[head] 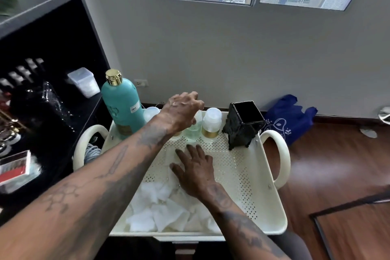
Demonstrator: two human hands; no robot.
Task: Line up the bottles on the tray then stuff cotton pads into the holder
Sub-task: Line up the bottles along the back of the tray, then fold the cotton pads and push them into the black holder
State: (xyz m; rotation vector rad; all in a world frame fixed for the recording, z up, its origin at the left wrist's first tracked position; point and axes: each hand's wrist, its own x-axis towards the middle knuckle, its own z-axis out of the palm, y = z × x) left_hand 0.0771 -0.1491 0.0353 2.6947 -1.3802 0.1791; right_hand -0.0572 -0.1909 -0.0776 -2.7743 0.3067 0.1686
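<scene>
Shelf unit (52, 53): black, stood to the left of the tray; a clear lidded box (84, 81) sat on its edge, a red-and-white box (14, 168) lower down.
Tray (242, 175): cream, perforated floor, looped handle on each side; it took up the middle of the view, with wood floor to the right.
Blue bag (289, 118): lay on the floor against the wall, beyond the tray's right handle.
Teal bottle (123, 104): tall, gold cap, upright at the tray's far left corner.
Cotton pads (160, 209): loose white heap in the near left part of the tray, none in the holder as far as could be seen.
Holder (244, 123): black, square-mouthed, open top, upright at the tray's far right corner, tilted slightly in the wide lens.
Small bottles: a row along the far edge between teal bottle and holder; one white-capped with a gold band (211, 124) just left of the holder, a clear greenish one (193, 131) beside it, another white cap (150, 113) next to the teal bottle; one more was mostly hidden behind the left hand.
Left hand (181, 112): reached across over the row, fingers curled down at the greenish bottle's top; whether they gripped it could not be told.
Right hand (195, 170): palm down on the tray floor at the far edge of the heap, fingers spread and flat, holding nothing visible.
</scene>
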